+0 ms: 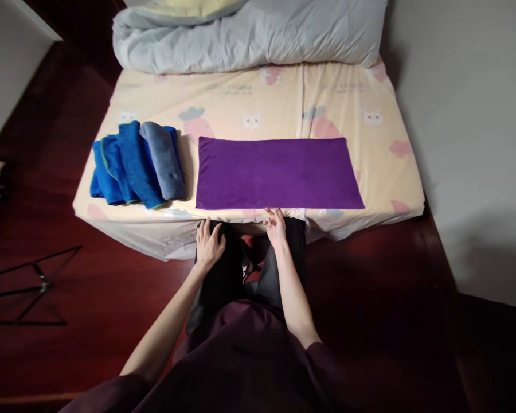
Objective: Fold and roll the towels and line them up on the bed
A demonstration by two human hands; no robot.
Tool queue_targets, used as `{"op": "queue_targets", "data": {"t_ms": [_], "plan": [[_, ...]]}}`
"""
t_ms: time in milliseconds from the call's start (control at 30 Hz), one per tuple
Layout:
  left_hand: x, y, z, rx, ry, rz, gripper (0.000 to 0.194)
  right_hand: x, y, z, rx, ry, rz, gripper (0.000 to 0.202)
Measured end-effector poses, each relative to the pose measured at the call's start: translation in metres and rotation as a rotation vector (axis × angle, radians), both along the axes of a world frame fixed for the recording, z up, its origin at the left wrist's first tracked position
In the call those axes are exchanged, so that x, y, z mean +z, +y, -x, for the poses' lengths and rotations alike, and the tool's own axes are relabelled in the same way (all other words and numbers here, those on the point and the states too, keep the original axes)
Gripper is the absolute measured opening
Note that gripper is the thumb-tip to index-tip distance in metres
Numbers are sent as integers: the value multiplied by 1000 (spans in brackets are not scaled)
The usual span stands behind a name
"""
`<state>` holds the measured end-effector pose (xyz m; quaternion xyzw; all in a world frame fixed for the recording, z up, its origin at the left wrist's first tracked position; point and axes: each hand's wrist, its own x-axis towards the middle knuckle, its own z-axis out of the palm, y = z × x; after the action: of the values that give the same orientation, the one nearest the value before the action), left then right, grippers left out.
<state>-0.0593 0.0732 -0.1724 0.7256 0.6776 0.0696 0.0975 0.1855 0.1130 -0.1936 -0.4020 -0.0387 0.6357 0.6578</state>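
Observation:
A purple cloth (277,173) lies flat on the bed, its long front side along the bed's front edge. To its left sits a group of rolled or folded towels: several blue ones (133,160) and a grey-blue roll (165,160) on the right of them. My left hand (209,244) rests on my left thigh with its fingers spread, holding nothing. Just below the purple cloth's front edge, my right hand (276,228) is over my right knee, palm partly up, fingers apart and nothing in them.
The bed (249,97) has a cream sheet with printed carrots and cats. A grey quilt (258,34) is bunched at its back. A black metal stand (43,284) is on the red floor at left; a wall (468,143) borders the right.

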Motion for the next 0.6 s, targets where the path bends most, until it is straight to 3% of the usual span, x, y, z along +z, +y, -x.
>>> {"op": "queue_targets", "data": {"t_ms": [133, 333, 467, 600], "plan": [[15, 60, -15, -244, -40, -51, 52, -1, 12, 8, -54, -21, 128, 18], [29, 223, -68, -650, 18, 71, 51, -1, 24, 27, -198, -120, 270, 22], [19, 315, -122, -788, 142, 148, 54, 1, 23, 28, -231, -77, 372, 19], [-7, 376, -172, -721, 152, 222, 55, 0, 21, 23, -220, -29, 401, 20]]}}
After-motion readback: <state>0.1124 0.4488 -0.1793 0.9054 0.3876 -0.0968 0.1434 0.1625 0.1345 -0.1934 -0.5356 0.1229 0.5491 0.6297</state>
